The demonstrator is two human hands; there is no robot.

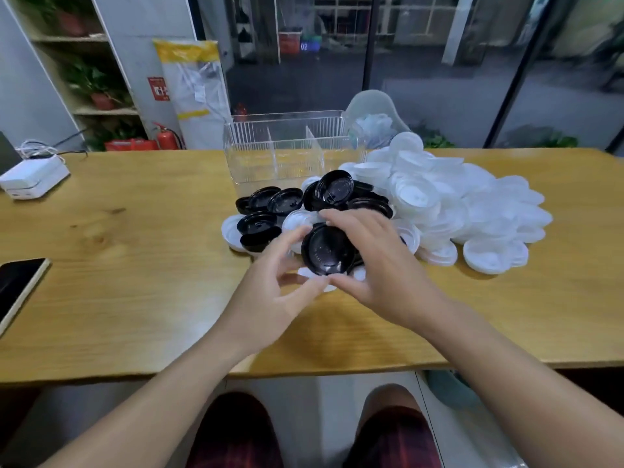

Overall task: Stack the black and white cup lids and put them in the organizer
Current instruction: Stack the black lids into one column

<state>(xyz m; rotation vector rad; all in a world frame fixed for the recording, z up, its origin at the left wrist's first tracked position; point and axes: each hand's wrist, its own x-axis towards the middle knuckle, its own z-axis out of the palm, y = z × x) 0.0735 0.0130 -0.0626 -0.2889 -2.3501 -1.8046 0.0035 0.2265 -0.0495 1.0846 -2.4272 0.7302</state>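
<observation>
My right hand (374,265) grips a black cup lid (326,251) at its rim, fingers curled over the far edge and thumb at the near edge. My left hand (277,282) is at the lid's left side, fingers curved, fingertips near its rim; it is blurred and I cannot tell whether it touches. More black lids (270,204) lie in a loose pile behind, with a large heap of white lids (449,204) to the right. The clear organizer (287,146), split by dividers, stands behind the piles.
The wooden table (135,265) carries a black phone (17,288) at the left edge and a white device (33,179) with cables at the far left. A chair back (371,106) stands behind the table.
</observation>
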